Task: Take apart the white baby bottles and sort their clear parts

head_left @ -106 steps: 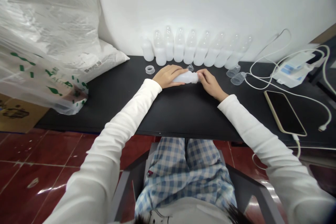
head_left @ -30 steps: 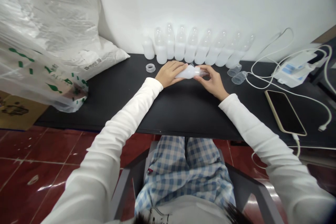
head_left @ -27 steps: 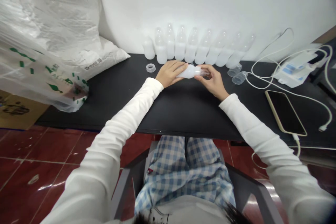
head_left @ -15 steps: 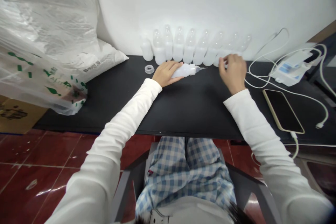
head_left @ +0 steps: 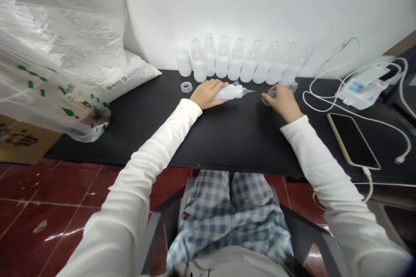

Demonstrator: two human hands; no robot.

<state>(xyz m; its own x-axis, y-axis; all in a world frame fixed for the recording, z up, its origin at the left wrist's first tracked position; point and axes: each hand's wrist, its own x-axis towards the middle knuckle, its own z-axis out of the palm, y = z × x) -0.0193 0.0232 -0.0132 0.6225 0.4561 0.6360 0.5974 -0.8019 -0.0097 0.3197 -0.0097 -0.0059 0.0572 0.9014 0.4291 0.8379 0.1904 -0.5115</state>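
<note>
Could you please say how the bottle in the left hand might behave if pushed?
Once released, the bottle would probably roll, being round-bodied and turned on its side. Its thin tip looks fragile and may bend. Its translucent body suggests light plastic.

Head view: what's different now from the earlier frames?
The right hand let go of the held bottle, leaving its nozzle in view, moved right and took hold of a clear cap. The left hand still grips the bottle; the bottle row and phone stayed put.
</note>
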